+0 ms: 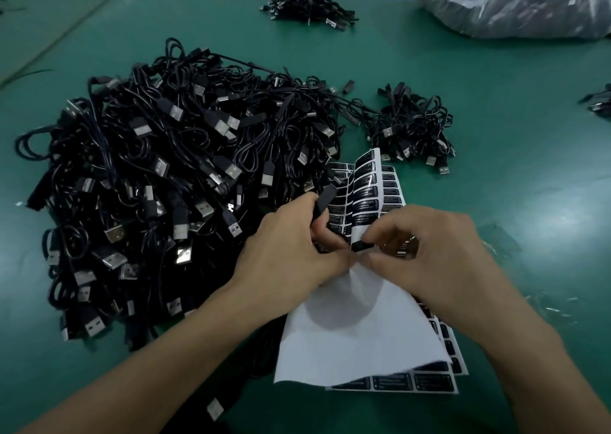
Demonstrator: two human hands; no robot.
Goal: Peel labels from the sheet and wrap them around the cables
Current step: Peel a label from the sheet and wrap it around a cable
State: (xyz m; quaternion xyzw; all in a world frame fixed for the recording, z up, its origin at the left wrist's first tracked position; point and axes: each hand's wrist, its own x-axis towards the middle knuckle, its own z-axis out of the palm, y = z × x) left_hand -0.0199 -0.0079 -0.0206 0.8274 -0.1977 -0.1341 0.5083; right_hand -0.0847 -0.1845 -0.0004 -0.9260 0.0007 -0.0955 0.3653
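Nearest, at 6 o'clock, a single silver-tipped USB plug [215,409] lies on the matte green surface [496,79]. At 5 o'clock a glossy label sheet [357,327] curls upward, showing its smooth white backing. It rests on more flat sheets [429,382] printed with rows of black rounded-rectangle labels; their number cannot be told.

Two bare hands meet just above. The left hand [291,251] is curled round a slim black cable end [325,198], which sticks up past the knuckles. The right hand [439,251] pinches one small black label [362,245] between thumb and forefinger at the curled sheet's edge.

From 8 to 10 o'clock sprawls one large tangled heap of cables [172,175], thin black cords with boxy metal USB plugs, far too many to count.

At 2 o'clock sits a smaller bundle [413,129] of the same cables, and part of another [600,102] shows at 3 o'clock on the frame's edge.

Farthest, a third bundle [307,8] lies at 12 o'clock. At 1 o'clock there is a crinkled, translucent plastic bag [515,0] bulging with dark contents.
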